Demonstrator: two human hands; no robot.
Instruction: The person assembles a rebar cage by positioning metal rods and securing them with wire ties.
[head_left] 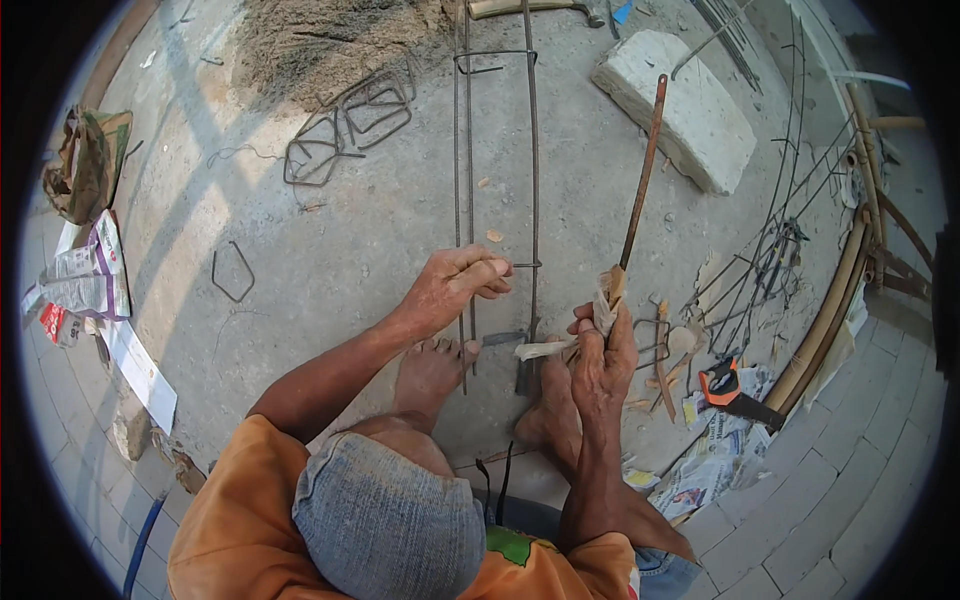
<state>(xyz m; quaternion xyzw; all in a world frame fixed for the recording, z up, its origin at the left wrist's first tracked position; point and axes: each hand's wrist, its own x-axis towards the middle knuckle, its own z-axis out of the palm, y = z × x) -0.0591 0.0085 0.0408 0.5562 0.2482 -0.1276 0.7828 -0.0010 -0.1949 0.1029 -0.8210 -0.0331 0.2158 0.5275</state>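
Observation:
My left hand (pixel 462 288) is closed on the steel rebar frame (pixel 534 160), at a cross stirrup between its long bars. The frame runs away from me along the concrete, with another stirrup (pixel 495 53) farther up. In my right hand (pixel 604 365) is a long, thin rusty metal bar (pixel 645 170). It points up and away, and its flat far end has a small hole. Its grip is wrapped in pale, ragged material (pixel 609 292), and a loose strip hangs beside my fingers. My bare feet (pixel 428 375) are on either side of the frame's near end.
Bent stirrups (pixel 375 112) lie near a sand pile (pixel 330 45); a single one (pixel 232 272) is at left. A pale concrete slab (pixel 680 110) sits far right. Rebar lengths (pixel 770 240), an orange-and-black handsaw (pixel 735 392) and newspaper (pixel 715 460) are at right. Empty bags (pixel 90 270) lie left.

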